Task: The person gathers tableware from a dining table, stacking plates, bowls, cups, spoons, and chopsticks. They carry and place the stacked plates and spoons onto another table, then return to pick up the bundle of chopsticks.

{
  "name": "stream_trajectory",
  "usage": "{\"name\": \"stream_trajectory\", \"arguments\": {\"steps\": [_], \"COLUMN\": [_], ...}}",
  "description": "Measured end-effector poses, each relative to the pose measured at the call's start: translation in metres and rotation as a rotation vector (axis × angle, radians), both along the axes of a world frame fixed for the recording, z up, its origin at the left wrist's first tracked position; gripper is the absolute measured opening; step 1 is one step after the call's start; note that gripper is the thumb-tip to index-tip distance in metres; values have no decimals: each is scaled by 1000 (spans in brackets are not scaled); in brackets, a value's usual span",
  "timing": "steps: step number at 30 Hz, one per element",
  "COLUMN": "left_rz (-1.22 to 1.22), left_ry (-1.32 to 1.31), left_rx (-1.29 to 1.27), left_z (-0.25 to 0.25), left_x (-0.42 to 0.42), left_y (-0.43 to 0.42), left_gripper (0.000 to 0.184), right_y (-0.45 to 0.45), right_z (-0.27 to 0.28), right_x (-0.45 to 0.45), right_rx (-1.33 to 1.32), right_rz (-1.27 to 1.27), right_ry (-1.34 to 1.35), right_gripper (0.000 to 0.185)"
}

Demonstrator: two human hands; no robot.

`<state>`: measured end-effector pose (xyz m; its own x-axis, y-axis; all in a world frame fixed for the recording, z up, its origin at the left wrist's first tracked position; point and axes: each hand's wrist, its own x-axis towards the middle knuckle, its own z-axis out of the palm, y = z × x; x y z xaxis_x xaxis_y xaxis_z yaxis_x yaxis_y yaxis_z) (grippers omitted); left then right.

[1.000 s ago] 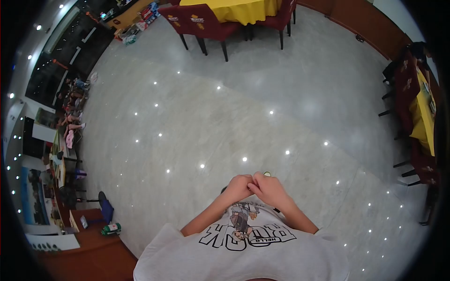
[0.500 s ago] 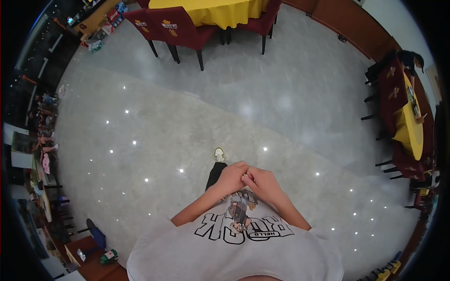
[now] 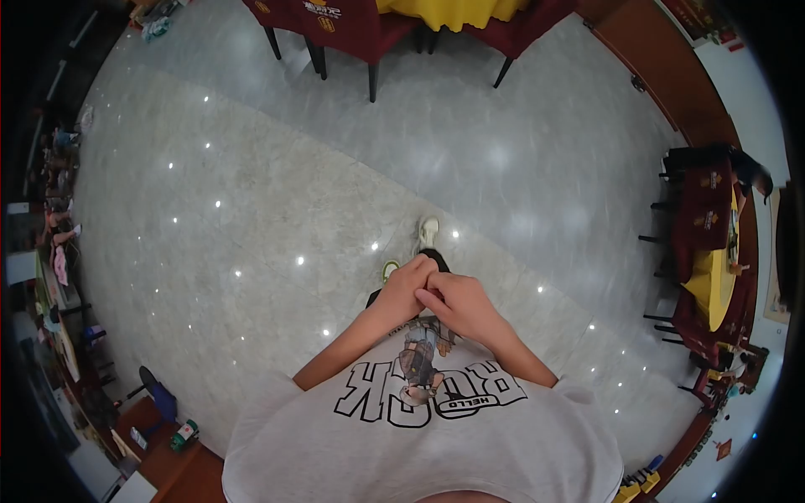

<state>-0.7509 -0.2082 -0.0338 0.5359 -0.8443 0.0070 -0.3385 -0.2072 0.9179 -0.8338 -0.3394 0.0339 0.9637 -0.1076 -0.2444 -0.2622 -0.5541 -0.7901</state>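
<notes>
In front of the shirt [image 3: 369,453], my left hand [image 3: 405,287] and my right hand [image 3: 459,303] are pressed together with their fingers curled inward. The fingertips meet, and whatever may lie between them is hidden and too small to make out. Below and beyond the hands show two shoes on the floor, a pale one [image 3: 428,232] farther forward and a green-edged one [image 3: 390,270] partly covered by my left hand.
Dark red chairs [image 3: 352,33] surround a yellow-covered table [image 3: 457,12] ahead. At right, a person in dark clothes [image 3: 742,168] leans by another yellow-covered table [image 3: 713,289]. A green bottle [image 3: 184,434] stands on a brown counter [image 3: 189,474] at lower left. Seated people [image 3: 60,226] line the far left.
The view has moved forward over the floor, and the chairs ahead are nearer the top edge. Both shoes now show. My hands stay together, a little higher in the view.
</notes>
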Motion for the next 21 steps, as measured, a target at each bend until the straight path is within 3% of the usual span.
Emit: {"name": "stream_trajectory", "arguments": {"steps": [7, 12, 21], "left_rz": [86, 119, -51], "left_ry": [-141, -218, -270], "left_rx": [91, 162, 208], "left_z": [-5, 7, 21], "left_x": [85, 160, 261], "left_y": [-59, -149, -282], "left_gripper": [22, 18, 17], "right_y": [-68, -156, -283], "right_z": [-16, -18, -19], "right_x": [96, 166, 251], "right_rx": [69, 98, 159], "right_rz": [53, 13, -78], "right_ry": [-23, -123, -176], "right_gripper": [34, 37, 39]}}
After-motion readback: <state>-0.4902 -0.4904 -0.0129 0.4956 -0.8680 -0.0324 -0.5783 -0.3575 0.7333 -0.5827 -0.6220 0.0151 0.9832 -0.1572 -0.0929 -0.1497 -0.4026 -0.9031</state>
